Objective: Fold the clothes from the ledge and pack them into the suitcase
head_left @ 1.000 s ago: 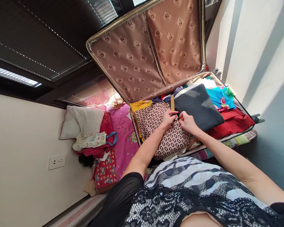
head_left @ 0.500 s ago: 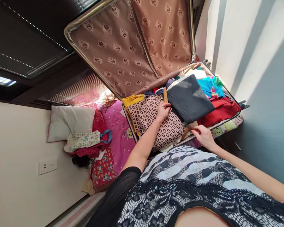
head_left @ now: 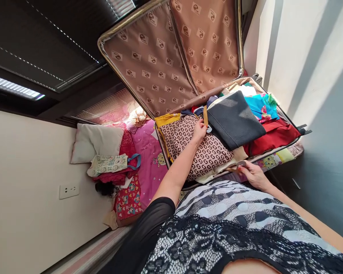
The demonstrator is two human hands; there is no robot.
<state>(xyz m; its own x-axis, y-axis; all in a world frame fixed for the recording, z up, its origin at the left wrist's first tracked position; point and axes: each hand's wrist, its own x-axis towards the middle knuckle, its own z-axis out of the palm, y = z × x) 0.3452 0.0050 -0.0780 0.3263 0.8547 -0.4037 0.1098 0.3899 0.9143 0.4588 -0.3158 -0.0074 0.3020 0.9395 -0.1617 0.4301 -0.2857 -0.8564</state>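
Observation:
A suitcase (head_left: 171, 164) lies open and packed with clothes. Inside it, my left hand (head_left: 200, 130) pinches a tan strap (head_left: 205, 114) with a small pale buckle piece (head_left: 209, 129) at its end. Underneath that hand is a beige garment with a dark repeating print (head_left: 210, 154). At the suitcase's near edge, my right hand (head_left: 255, 176) grips another strap end, a brownish buckle (head_left: 241, 163) showing at the fingertips. Between the hands and further back rests a folded dark grey cloth item (head_left: 236, 120). The two strap ends are apart.
The suitcase lid (head_left: 160, 57) stands raised behind. Red (head_left: 277, 137) and bright blue (head_left: 258, 106) clothes fill the right side. To the left, a pale pillow (head_left: 98, 142) and a printed bag (head_left: 110, 165) lie on pink bedding (head_left: 145, 163). A white wall stands at right.
My right hand has drawn its strap end towards me, away from the grey item, and the buckle now shows. My left hand remains on its strap. The whole view has shifted slightly.

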